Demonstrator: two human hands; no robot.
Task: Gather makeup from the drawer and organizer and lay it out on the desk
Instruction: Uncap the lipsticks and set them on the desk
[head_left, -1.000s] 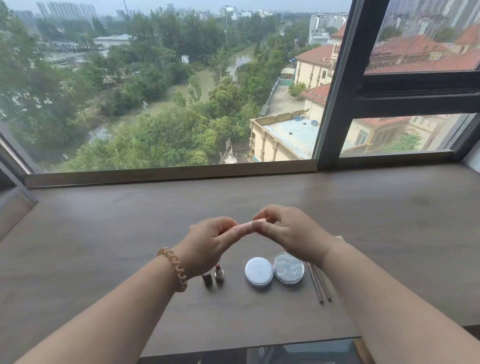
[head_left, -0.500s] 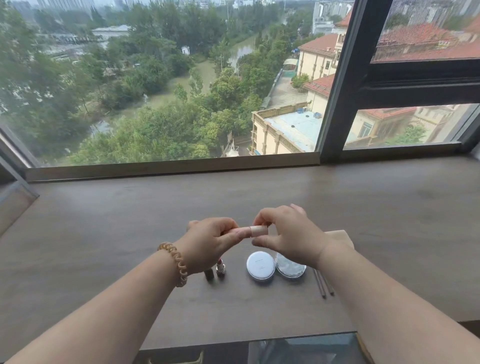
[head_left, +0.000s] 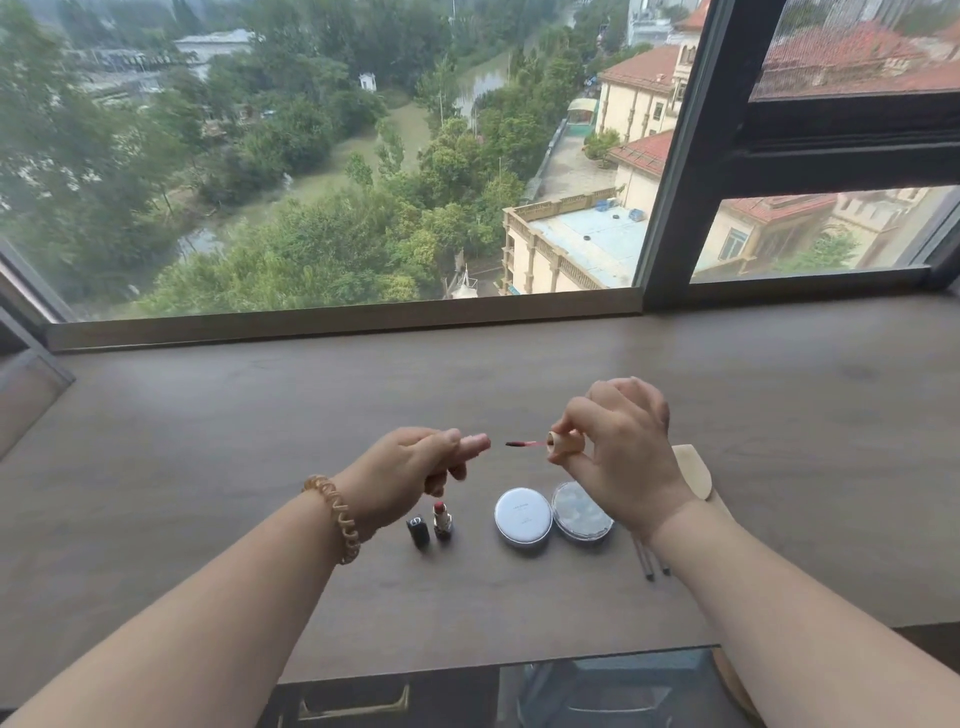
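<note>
On the left wrist sits a coiled amber bracelet (head_left: 337, 512). The left hand (head_left: 408, 470) hovers above the surface (head_left: 208, 441), its grip curled round a small pale tube (head_left: 475, 446) whose end pokes out toward the right. Below it, on the surface, a black lipstick cap (head_left: 418, 530) lies just beside an uncapped red lipstick (head_left: 443, 519). Between the hands, a wand (head_left: 524, 443) with a dark red tip points at the tube's end, apart from it. Under the wand, a white round compact (head_left: 523, 514) sits just beside a clear round case (head_left: 579, 512), both flat on the surface. The right hand (head_left: 623, 452) pinches the wand's beige cap (head_left: 563, 444) in its grip, between thumb and fingers. Beneath that wrist lie two thin pencils (head_left: 649, 564), partly covered, and beyond it a beige object (head_left: 693, 470), perhaps a pouch, mostly hidden by the arm.
</note>
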